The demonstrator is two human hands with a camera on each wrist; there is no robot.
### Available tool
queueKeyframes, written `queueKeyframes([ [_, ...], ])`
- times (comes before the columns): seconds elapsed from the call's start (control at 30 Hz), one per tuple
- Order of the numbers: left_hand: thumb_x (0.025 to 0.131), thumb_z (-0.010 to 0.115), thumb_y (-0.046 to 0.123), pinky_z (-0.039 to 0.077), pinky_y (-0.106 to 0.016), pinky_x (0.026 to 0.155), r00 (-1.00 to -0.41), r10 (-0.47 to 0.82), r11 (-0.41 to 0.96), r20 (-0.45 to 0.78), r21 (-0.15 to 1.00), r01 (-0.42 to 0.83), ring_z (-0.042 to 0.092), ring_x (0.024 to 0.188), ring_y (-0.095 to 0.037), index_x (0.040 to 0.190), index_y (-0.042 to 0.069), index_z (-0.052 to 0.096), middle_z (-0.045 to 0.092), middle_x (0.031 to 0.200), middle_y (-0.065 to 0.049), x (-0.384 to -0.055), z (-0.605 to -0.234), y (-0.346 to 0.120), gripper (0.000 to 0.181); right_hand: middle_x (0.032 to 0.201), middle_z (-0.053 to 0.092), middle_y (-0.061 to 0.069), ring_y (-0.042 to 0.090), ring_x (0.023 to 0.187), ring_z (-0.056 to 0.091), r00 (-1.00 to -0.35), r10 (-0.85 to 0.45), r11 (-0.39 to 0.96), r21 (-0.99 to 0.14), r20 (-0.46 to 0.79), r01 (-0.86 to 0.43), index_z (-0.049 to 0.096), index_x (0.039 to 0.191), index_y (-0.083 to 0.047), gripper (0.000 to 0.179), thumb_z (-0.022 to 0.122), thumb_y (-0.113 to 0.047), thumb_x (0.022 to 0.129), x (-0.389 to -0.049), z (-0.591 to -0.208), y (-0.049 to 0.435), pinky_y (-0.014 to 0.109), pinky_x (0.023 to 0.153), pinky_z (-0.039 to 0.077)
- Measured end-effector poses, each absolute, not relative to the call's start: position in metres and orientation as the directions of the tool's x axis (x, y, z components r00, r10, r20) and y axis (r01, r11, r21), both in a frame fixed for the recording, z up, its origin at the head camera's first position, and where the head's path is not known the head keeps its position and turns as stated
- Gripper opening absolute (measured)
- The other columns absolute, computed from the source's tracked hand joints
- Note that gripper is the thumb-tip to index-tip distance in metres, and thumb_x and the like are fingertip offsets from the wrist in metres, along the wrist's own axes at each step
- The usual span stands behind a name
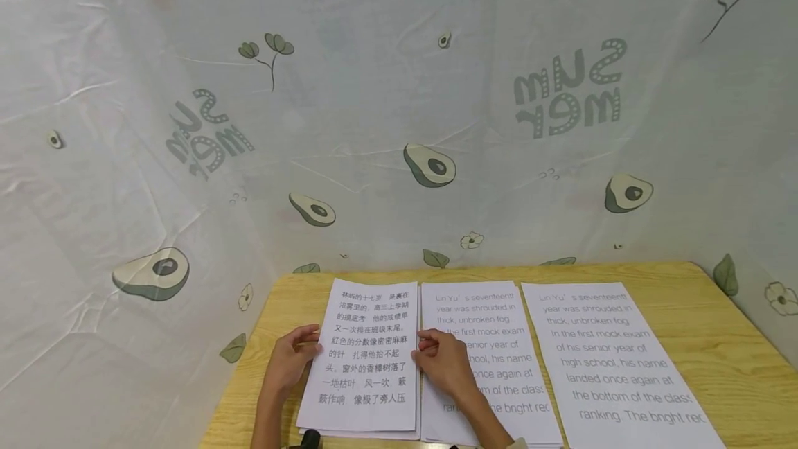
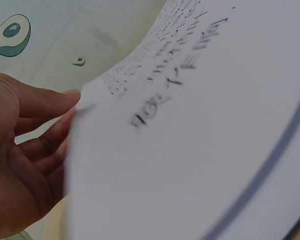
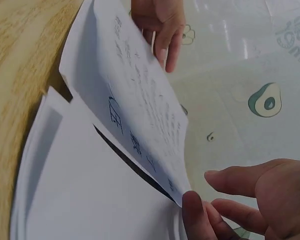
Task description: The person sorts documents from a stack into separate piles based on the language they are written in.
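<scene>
A white sheet of paper [image 1: 368,416] printed with Chinese characters lies at the left of the row, and its edges overhang more paper underneath. At its left edge is my left hand [image 1: 288,360], pinching the margin between thumb and fingers; the left wrist view shows the paper [image 2: 189,150] bowed upward there. My right hand [image 1: 445,364] is at the opposite edge. In the right wrist view its index fingertip touches the sheet's edge, while the thumb [image 3: 234,179] stands apart from the paper. A dark gap separates the curved sheet [image 3: 145,100] from white paper [image 3: 100,185] beside it.
A middle stack of English-printed sheets [image 1: 483,310] lies partly under my right forearm. Another English-printed sheet [image 1: 598,338] is farther right. All rest on a wood-grain table [image 1: 717,338], with an avocado-patterned curtain [image 1: 374,89] behind and at the sides.
</scene>
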State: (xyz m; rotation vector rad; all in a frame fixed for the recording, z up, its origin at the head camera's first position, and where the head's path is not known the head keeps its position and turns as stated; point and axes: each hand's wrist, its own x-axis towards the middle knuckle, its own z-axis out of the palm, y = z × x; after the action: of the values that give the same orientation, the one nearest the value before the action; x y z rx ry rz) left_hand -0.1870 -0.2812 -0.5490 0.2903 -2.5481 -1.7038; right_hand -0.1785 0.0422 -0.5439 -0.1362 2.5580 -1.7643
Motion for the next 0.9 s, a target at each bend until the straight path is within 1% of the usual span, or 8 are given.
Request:
queueKeyframes([
  [0.13, 0.1, 0.07, 0.005, 0.06, -0.027, 0.068, -0.973, -0.226, 0.442, -0.034, 0.887, -0.134, 0.07, 0.093, -0.02, 0.14, -0.005, 0.065, 0.071, 0.123, -0.022, -0.187, -0.545, -0.282, 0.041, 0.097, 0.074, 0.005, 0.012, 0.085, 0.071, -0.997, -0.052, 0.411, -0.909, 0.056, -0.072, 0.077, 0.119, 0.002, 0.034, 0.083, -0.011, 0.087, -0.179, -0.54, 0.049, 0.021, 0.075, 0.058],
  [0.27, 0.101, 0.071, 0.008, 0.058, -0.026, 0.067, -0.968, -0.25, 0.475, -0.028, 0.868, -0.147, 0.069, 0.089, -0.019, 0.14, -0.004, 0.066, 0.072, 0.122, -0.021, -0.184, -0.539, -0.282, 0.041, 0.096, 0.074, 0.004, 0.011, 0.083, 0.071, -0.998, -0.044, 0.407, -0.912, 0.04, -0.055, 0.078, 0.117, 0.0, 0.031, 0.083, -0.012, 0.088, -0.179, -0.539, 0.056, 0.021, 0.072, 0.057],
  [0.47, 0.103, 0.07, 0.013, 0.058, -0.025, 0.069, -0.968, -0.246, 0.438, -0.04, 0.887, -0.149, 0.069, 0.094, -0.021, 0.141, -0.003, 0.066, 0.071, 0.123, -0.02, -0.179, -0.535, -0.276, 0.041, 0.098, 0.074, 0.007, 0.012, 0.079, 0.072, -0.999, -0.046, 0.36, -0.933, 0.002, -0.018, 0.076, 0.12, 0.003, 0.033, 0.082, -0.01, 0.09, -0.176, -0.539, 0.072, 0.022, 0.065, 0.06],
  [0.73, 0.102, 0.071, 0.011, 0.06, -0.024, 0.071, -0.973, -0.23, 0.416, -0.033, 0.9, -0.129, 0.071, 0.095, -0.022, 0.14, -0.004, 0.066, 0.073, 0.119, -0.019, -0.179, -0.533, -0.245, 0.041, 0.099, 0.075, 0.006, 0.012, 0.077, 0.071, -0.999, 0.019, 0.411, -0.911, -0.036, 0.04, 0.076, 0.121, 0.002, 0.032, 0.08, -0.011, 0.092, -0.172, -0.539, 0.114, 0.021, 0.065, 0.058],
  [0.9, 0.102, 0.071, 0.014, 0.062, -0.025, 0.074, -0.975, -0.217, 0.411, -0.039, 0.903, -0.127, 0.071, 0.095, -0.022, 0.141, 0.001, 0.067, 0.073, 0.12, -0.016, -0.179, -0.533, -0.224, 0.041, 0.102, 0.075, 0.007, 0.012, 0.079, 0.071, -0.997, 0.054, 0.424, -0.903, -0.056, 0.073, 0.075, 0.123, 0.002, 0.032, 0.078, -0.012, 0.094, -0.172, -0.541, 0.137, 0.021, 0.066, 0.059],
])
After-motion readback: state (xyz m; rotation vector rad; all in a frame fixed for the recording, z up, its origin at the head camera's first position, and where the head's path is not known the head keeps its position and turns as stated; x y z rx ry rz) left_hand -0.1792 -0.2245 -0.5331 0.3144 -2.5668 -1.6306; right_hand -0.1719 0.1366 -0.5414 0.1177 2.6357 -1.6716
